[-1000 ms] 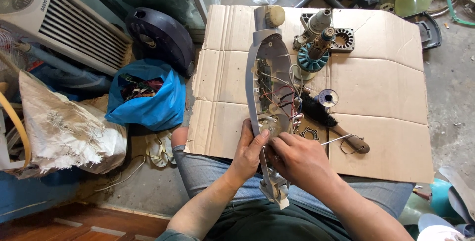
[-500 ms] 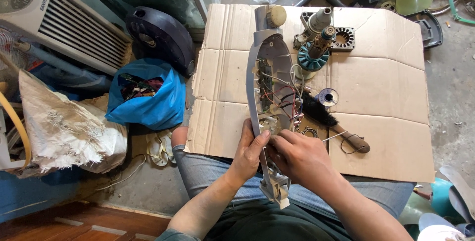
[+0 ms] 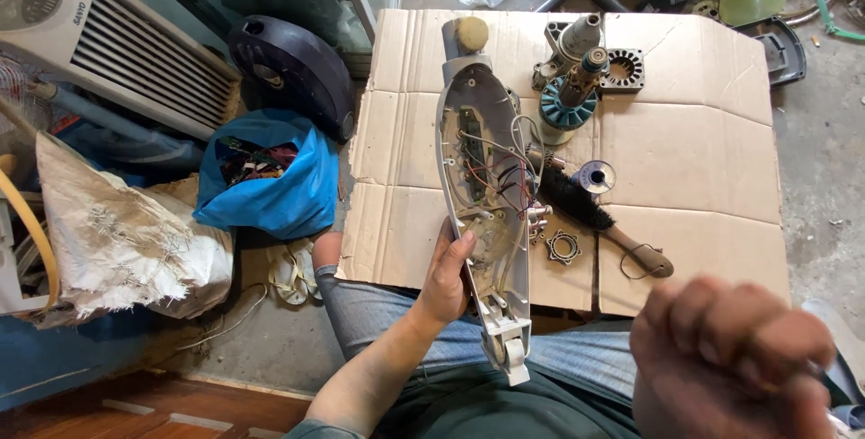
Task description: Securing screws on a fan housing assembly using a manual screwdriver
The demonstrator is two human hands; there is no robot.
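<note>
- Right hand (image 3: 734,358), nearest and blurred, is lifted clear of the work; its grip cannot be told.
- Left hand (image 3: 448,277) clasps the grey housing (image 3: 482,187) at its near end.
- The housing's long axis runs away over the cardboard (image 3: 694,178), wires (image 3: 500,169) exposed; a brush (image 3: 586,209) lies just right.

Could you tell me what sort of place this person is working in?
Probably an informal appliance repair spot on a concrete floor: flattened cardboard serves as a bench, the left hand holds an opened grey housing with exposed wiring, and motor parts lie nearby.

smooth grey plastic housing (image 3: 482,178), matt corrugated cardboard sheet (image 3: 685,160)
</note>
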